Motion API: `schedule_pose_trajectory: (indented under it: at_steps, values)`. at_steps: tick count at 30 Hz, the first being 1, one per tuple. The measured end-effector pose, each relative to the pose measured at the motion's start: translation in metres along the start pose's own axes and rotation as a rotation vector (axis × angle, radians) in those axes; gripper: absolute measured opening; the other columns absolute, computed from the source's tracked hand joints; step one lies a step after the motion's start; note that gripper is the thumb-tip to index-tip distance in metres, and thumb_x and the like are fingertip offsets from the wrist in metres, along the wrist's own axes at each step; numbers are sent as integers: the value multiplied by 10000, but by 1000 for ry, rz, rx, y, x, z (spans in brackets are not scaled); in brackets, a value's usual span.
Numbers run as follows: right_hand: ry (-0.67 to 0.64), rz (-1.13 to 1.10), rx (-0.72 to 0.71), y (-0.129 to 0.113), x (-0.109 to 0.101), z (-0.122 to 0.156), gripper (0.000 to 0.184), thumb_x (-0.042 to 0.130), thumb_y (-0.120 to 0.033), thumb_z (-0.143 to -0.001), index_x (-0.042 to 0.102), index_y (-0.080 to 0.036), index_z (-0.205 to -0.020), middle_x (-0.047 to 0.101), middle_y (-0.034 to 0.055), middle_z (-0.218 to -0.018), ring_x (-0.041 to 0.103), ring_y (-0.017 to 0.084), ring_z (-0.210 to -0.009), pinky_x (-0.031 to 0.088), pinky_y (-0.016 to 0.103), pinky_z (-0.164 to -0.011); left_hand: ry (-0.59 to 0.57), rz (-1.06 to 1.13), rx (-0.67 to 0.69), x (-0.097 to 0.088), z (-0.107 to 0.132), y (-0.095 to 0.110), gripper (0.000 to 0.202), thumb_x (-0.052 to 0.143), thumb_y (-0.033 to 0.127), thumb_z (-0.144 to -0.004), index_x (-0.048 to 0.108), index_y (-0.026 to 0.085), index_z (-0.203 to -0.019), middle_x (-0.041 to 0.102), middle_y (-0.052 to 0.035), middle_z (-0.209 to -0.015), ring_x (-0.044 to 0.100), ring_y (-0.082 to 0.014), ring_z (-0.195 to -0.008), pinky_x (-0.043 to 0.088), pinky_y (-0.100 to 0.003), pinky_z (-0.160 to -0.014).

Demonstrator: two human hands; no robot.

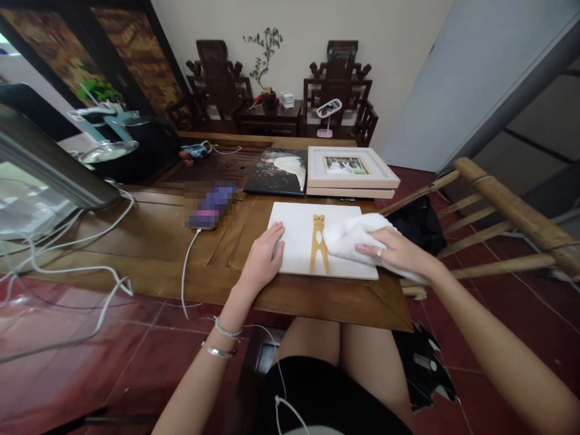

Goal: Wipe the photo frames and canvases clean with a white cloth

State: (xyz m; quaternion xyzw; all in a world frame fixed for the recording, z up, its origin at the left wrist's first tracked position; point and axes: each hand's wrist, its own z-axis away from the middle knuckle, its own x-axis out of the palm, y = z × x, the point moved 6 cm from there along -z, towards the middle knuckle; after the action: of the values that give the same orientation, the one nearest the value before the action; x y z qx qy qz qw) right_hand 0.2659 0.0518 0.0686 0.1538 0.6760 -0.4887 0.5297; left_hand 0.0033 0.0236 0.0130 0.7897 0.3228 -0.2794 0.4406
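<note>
A flat white board (294,232) with a yellow, long-legged cat figure (319,244) on it lies near the front edge of the wooden table. My left hand (263,257) rests at the board's left edge, its fingers stretched along the corner and side. On the right part of the board, my right hand (393,246) grips a bunched white cloth (348,235). The cloth covers the board's upper right area and hangs past its right edge. A ring shows on one right-hand finger.
Behind the board lie a dark photo panel (278,171) and stacked pale picture frames (351,169). A phone (211,206) on a white cable (185,272) is to the left. Near the table's right end stands a wooden chair (512,211). More cables (97,238) trail at far left.
</note>
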Motion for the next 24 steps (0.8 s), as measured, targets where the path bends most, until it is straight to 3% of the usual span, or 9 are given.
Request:
schedule_pose_trajectory:
  at_steps: [7, 12, 16, 20, 24]
  values:
    - [81, -97, 45, 24, -30, -78, 348, 521, -496, -833, 645, -172, -806, 673, 85, -986, 579, 276, -900, 389, 362, -836, 6, 11, 12, -1, 0, -1, 383, 417, 204, -918, 569, 57, -1237, 533, -196, -1353, 466, -266, -1304, 370, -463, -1107]
    - [143, -72, 98, 25, -31, -87, 329, 520, -478, -833, 659, -181, -855, 677, 90, -983, 583, 280, -882, 394, 371, -814, 4, 19, 7, -1, 0, -1, 371, 422, 207, -917, 571, 92, -1237, 538, -178, -1355, 468, -264, -1303, 372, -481, -1102]
    - [171, -11, 71, 12, -20, -61, 362, 474, -486, -866, 587, -186, -698, 659, 67, -829, 572, 244, -796, 384, 338, -757, 5, 16, 4, -1, 0, -1, 379, 418, 204, -916, 571, 71, -1237, 535, -189, -1354, 468, -266, -1302, 371, -472, -1105]
    - [96, -3, 29, -13, 1, -9, 429, 419, -521, -903, 505, -205, -626, 591, 26, -668, 532, 195, -652, 369, 310, -666, 6, 7, 6, 0, 0, -1, 387, 415, 200, -917, 569, 50, -1238, 533, -196, -1353, 463, -268, -1306, 366, -460, -1110]
    - [8, 23, 6, -38, 16, 45, 437, 394, -527, -915, 599, -200, -709, 633, 57, -754, 573, 238, -772, 387, 333, -744, 0, -5, -1, 0, 0, 0, 390, 415, 196, -918, 566, 46, -1245, 528, -198, -1358, 457, -271, -1310, 366, -460, -1110]
